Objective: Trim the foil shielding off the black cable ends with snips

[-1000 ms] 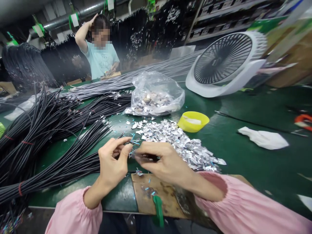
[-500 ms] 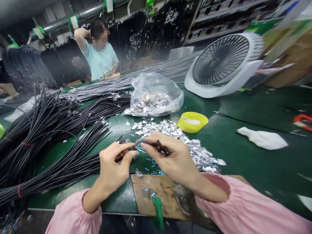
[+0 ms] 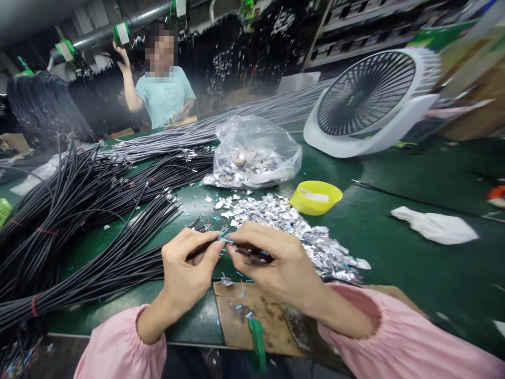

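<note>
Our left hand (image 3: 185, 266), at the centre of the frame, has its thumb and forefinger pinched around the end of a black cable (image 3: 200, 251), with thin blue wires (image 3: 225, 238) poking out at the fingertips. Our right hand (image 3: 278, 258) is just beside it, fingers curled around a dark object (image 3: 258, 256); we cannot tell what that is, as the fingers cover most of it. Its fingertips come close to the blue wires, but whether they touch, we cannot make out.

Below the hands, at bottom centre, a brown board (image 3: 236, 334) lies at the edge of the green surface (image 3: 445, 279), with blue snippets (image 3: 249, 315) and a green strip (image 3: 257, 339) on it. Bundles of black cables (image 3: 102, 273) fill the left of the frame, one bound by a red tie (image 3: 34, 305). Right of centre we see a heap of silver scraps (image 3: 276, 216), partly behind our right hand. Beyond it are a clear plastic bag (image 3: 256, 150) of scraps and a yellow bowl (image 3: 315, 202). A white fan (image 3: 363, 100) stands at upper right. At upper left, a co-worker (image 3: 168, 97) in a light blue shirt has one arm raised.
</note>
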A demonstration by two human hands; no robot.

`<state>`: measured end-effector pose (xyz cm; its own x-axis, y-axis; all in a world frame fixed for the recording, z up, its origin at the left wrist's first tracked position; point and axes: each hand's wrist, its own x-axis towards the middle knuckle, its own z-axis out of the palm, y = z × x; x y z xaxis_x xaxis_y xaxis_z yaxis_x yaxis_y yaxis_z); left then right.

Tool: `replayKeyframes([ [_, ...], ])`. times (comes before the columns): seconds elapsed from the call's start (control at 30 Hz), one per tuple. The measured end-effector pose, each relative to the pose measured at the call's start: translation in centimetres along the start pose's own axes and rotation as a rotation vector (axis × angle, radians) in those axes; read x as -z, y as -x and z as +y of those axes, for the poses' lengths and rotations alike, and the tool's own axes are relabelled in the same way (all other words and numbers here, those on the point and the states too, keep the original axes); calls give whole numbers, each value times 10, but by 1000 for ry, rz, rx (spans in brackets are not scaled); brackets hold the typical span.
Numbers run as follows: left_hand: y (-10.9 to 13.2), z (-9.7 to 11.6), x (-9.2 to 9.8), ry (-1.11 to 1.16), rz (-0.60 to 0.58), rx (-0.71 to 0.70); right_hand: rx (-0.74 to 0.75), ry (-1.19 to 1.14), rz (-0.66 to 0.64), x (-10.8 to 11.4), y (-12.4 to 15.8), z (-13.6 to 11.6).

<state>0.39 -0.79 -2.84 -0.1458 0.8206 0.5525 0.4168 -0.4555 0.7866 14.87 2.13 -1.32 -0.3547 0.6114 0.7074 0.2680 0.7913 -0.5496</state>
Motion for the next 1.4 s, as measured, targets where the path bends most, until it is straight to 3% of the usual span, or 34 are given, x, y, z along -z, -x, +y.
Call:
replayKeyframes([
  [0.23,-9,2,7,225,-31,195,-200,-27,91,2,-1,2],
  [0.43,-9,4,9,174,-45,153,-152,-70,10,0,-3,2],
  [1.0,-5,2,6,24,-19,8,-192,-151,18,0,-4,0],
  [1.2,-1,3,5,-88,98,-5,-215,-71,27,2,-4,0],
  [1.4,1,3,5,-175,139,-77,-211,-81,18,2,-5,0],
])
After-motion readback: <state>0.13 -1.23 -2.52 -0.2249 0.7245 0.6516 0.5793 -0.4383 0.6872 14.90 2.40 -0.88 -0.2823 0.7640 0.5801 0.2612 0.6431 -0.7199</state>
